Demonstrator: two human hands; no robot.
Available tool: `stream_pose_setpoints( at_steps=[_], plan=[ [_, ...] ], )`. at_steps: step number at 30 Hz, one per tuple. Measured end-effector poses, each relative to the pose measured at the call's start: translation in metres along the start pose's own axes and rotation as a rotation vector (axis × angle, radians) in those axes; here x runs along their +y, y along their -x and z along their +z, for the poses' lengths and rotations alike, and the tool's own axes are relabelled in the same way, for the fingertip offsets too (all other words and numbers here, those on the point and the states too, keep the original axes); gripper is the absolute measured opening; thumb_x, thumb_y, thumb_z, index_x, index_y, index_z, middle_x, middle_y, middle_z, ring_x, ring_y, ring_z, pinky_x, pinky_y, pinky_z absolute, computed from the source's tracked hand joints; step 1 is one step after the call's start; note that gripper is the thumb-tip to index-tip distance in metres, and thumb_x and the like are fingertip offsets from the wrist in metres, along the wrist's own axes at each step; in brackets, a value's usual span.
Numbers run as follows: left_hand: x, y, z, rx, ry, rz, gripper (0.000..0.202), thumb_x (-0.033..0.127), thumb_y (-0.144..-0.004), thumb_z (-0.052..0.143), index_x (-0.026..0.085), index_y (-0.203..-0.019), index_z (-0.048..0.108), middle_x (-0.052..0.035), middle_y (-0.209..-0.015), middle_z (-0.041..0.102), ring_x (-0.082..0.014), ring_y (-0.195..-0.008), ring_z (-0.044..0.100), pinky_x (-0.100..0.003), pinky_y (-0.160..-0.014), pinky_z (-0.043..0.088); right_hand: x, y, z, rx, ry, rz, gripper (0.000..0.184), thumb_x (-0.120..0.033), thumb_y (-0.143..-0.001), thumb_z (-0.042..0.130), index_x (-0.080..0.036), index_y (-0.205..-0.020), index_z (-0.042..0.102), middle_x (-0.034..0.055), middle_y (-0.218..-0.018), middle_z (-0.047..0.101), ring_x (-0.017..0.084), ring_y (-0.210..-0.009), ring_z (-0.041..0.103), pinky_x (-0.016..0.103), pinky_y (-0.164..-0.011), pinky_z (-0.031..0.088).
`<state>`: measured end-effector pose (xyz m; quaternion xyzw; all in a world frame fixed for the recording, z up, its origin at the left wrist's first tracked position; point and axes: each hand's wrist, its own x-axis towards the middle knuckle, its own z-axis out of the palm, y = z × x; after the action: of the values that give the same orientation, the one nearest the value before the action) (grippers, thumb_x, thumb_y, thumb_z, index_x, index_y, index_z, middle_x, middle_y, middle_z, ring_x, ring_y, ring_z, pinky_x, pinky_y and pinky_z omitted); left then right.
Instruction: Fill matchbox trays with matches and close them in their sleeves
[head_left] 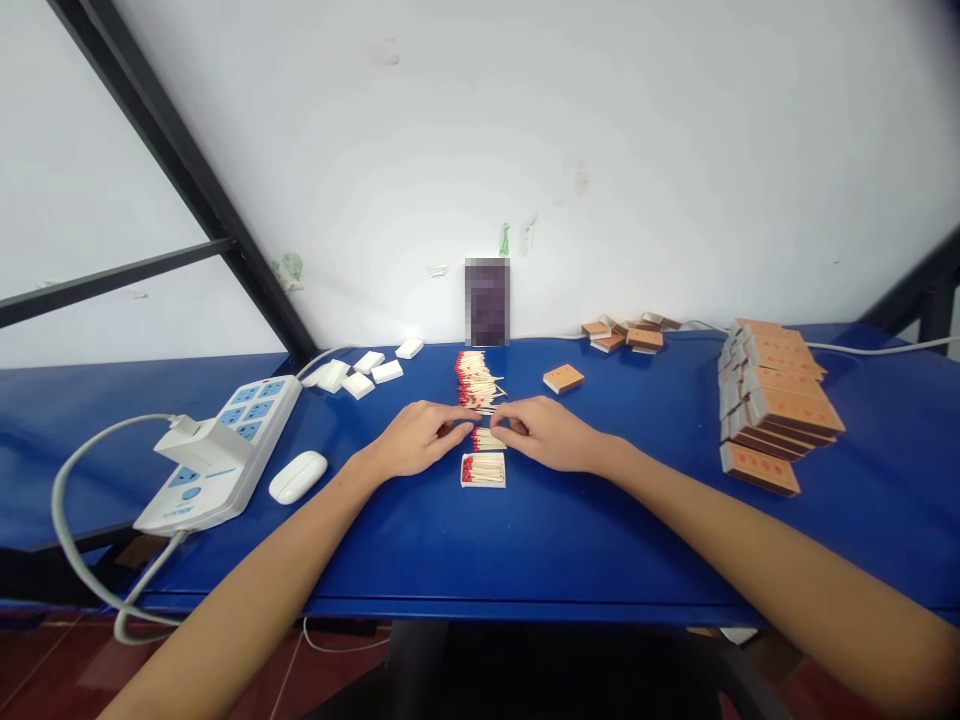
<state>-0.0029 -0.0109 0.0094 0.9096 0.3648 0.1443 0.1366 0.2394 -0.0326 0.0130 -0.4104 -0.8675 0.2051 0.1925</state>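
My left hand (420,437) and my right hand (546,432) rest on the blue table (465,540), fingertips meeting over a small bundle of red-tipped matches (487,438), which both hands pinch. Just in front of the hands lies an open white matchbox tray (483,469) filled with matches. Behind the hands a long pile of loose matches (475,379) stretches toward the wall.
A white power strip (217,450) with cable and a white earbud case (298,476) lie at left. Several white empty trays (358,376) sit behind. Orange matchboxes: one single (563,378), a loose heap (628,335), a big stack (776,405) at right. A dark card (487,301) leans on the wall.
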Motion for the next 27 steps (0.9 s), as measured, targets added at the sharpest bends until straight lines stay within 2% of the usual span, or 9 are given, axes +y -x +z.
stream_pose_setpoints(
  at_steps=[7, 11, 15, 18, 20, 23, 27],
  plan=[
    [0.001, 0.000, -0.003, -0.025, -0.050, 0.057, 0.038, 0.045, -0.100, 0.045, 0.025, -0.117, 0.072, -0.0036, -0.091, 0.074, -0.0148, -0.073, 0.063, -0.024, -0.065, 0.038, 0.006, 0.001, -0.006, -0.059, 0.015, -0.057, 0.033, -0.043, -0.094, 0.057, -0.018, -0.109, 0.071, -0.0026, -0.066, 0.055, 0.011, -0.059, 0.045, 0.024, -0.059, 0.029],
    [0.000, 0.000, -0.001, -0.024, -0.028, 0.067, 0.041, 0.048, -0.100, 0.044, 0.024, -0.118, 0.072, -0.0053, -0.101, 0.075, -0.0169, -0.083, 0.066, -0.025, -0.074, 0.043, 0.004, 0.001, -0.002, -0.038, 0.079, -0.062, 0.030, -0.039, -0.095, 0.056, -0.018, -0.109, 0.071, -0.0006, -0.070, 0.059, 0.012, -0.062, 0.048, 0.025, -0.062, 0.032],
    [0.000, 0.000, 0.000, -0.013, 0.003, 0.063, 0.042, 0.049, -0.100, 0.044, 0.023, -0.116, 0.073, -0.0059, -0.100, 0.075, -0.0179, -0.087, 0.067, -0.026, -0.078, 0.044, -0.002, -0.001, 0.006, 0.018, 0.139, -0.040, 0.025, -0.031, -0.097, 0.053, -0.017, -0.102, 0.073, 0.0007, -0.071, 0.063, 0.012, -0.063, 0.052, 0.027, -0.069, 0.034],
    [0.002, 0.000, -0.001, -0.001, 0.006, 0.059, 0.041, 0.051, -0.099, 0.046, 0.024, -0.113, 0.074, -0.0048, -0.095, 0.075, -0.0165, -0.081, 0.065, -0.025, -0.073, 0.042, -0.002, -0.002, 0.012, 0.038, 0.159, -0.039, 0.026, -0.029, -0.098, 0.051, -0.018, -0.099, 0.074, 0.0009, -0.072, 0.066, 0.012, -0.064, 0.056, 0.030, -0.077, 0.035],
    [0.003, 0.000, 0.000, 0.006, -0.007, 0.046, 0.040, 0.051, -0.098, 0.048, 0.023, -0.111, 0.074, -0.0033, -0.085, 0.073, -0.0147, -0.072, 0.062, -0.024, -0.066, 0.039, -0.001, -0.003, 0.014, 0.038, 0.168, -0.059, 0.028, -0.028, -0.099, 0.049, -0.018, -0.098, 0.074, 0.0023, -0.076, 0.069, 0.013, -0.067, 0.059, 0.031, -0.079, 0.035],
    [0.005, -0.001, 0.002, 0.012, -0.021, 0.005, 0.037, 0.049, -0.097, 0.051, 0.023, -0.110, 0.073, -0.0002, -0.070, 0.067, -0.0124, -0.060, 0.055, -0.024, -0.059, 0.034, 0.000, -0.003, 0.015, 0.032, 0.197, -0.077, 0.029, -0.028, -0.100, 0.047, -0.017, -0.101, 0.074, 0.0058, -0.087, 0.073, 0.016, -0.077, 0.063, 0.030, -0.078, 0.038],
    [0.008, -0.002, 0.004, 0.029, -0.026, -0.029, 0.034, 0.048, -0.097, 0.051, 0.022, -0.105, 0.072, 0.0024, -0.062, 0.060, -0.0112, -0.054, 0.049, -0.024, -0.056, 0.030, -0.004, -0.001, 0.011, 0.015, 0.351, -0.026, 0.032, -0.031, -0.102, 0.044, -0.018, -0.107, 0.073, 0.0090, -0.098, 0.070, 0.019, -0.087, 0.065, 0.028, -0.070, 0.039]
  ],
)
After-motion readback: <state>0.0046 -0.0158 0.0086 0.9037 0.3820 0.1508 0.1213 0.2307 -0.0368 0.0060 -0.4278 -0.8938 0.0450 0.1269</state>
